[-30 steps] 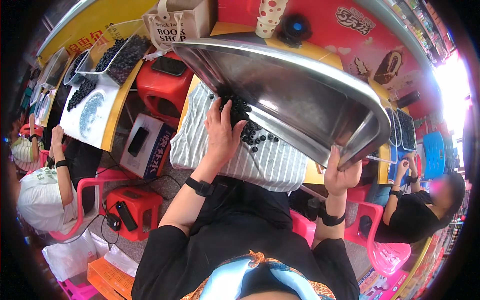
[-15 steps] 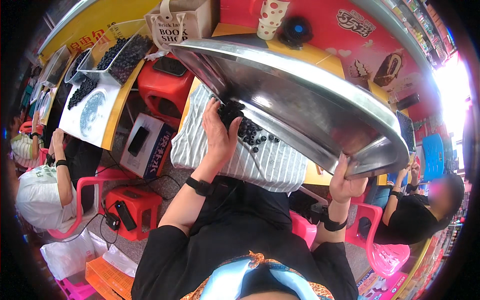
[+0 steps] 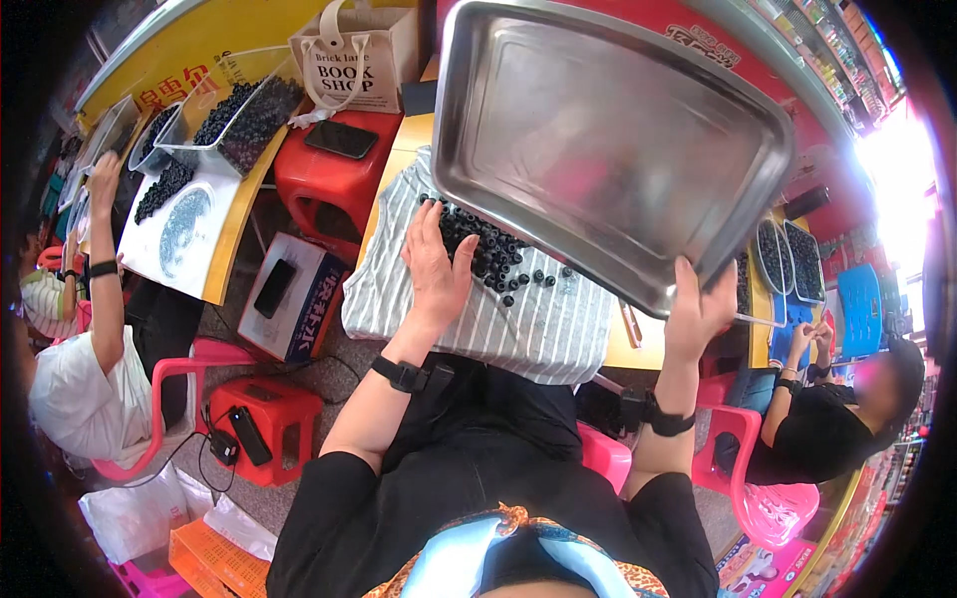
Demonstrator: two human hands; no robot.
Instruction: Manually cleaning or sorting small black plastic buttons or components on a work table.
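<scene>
A large shallow metal tray [image 3: 618, 149] is tilted up over the table, its inside facing me with nothing in it. My right hand [image 3: 698, 307] grips the lower right corner of its rim, thumb on the near side. A pile of dark blueberries [image 3: 493, 261] lies on a grey-and-white striped cloth [image 3: 399, 289], partly hidden behind the tray's lower edge. My left hand [image 3: 439, 267] is open at the left side of the pile, fingers stretched out and thumb apart, cupped against the berries.
A red stool [image 3: 334, 169] with a phone stands left of the cloth, near a canvas tote bag [image 3: 359, 70]. Farther left, another table holds clear boxes of berries [image 3: 249, 120] beside a person in white [image 3: 85, 389]. A person in black [image 3: 827, 424] sits at right, near berry baskets [image 3: 802, 261].
The tray has tipped further upright and risen, so its whole inside shows and more berries lie spread on the cloth. My left hand has barely moved. The person at left has reached forward.
</scene>
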